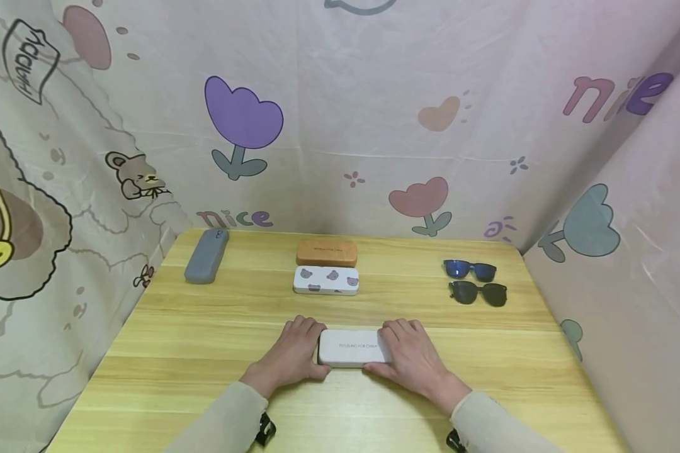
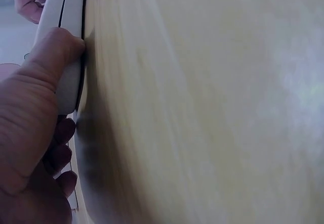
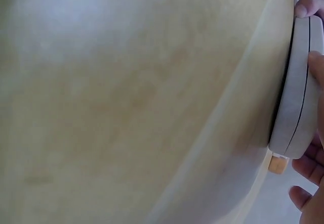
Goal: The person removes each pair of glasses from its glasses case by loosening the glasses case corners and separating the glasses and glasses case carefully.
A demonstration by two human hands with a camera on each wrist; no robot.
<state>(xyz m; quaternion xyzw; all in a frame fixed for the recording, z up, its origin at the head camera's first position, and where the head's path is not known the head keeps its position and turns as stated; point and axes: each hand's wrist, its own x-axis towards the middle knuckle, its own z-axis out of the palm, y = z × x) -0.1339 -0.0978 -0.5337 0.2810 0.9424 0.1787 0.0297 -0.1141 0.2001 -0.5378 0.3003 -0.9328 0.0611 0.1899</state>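
A closed white glasses case (image 1: 348,354) with small lettering on its lid lies lengthwise near the middle of the table. My left hand (image 1: 294,353) grips its left end, thumb along the front side and fingers towards the back. At the other end my right hand (image 1: 410,357) holds it, with fingers over the top corner and thumb at the front. In the left wrist view the thumb presses across the case (image 2: 74,11) near its dark seam. The right wrist view shows the thumb tip at the seam of the case (image 3: 293,102).
Behind it lie a bear-print case (image 1: 325,280) and, farther back, a brown case (image 1: 326,253). A grey case (image 1: 206,257) lies at the back left. Blue-lensed sunglasses (image 1: 458,269) and dark sunglasses (image 1: 464,292) lie at the right. Printed curtains (image 1: 340,126) surround the wooden table (image 1: 164,371).
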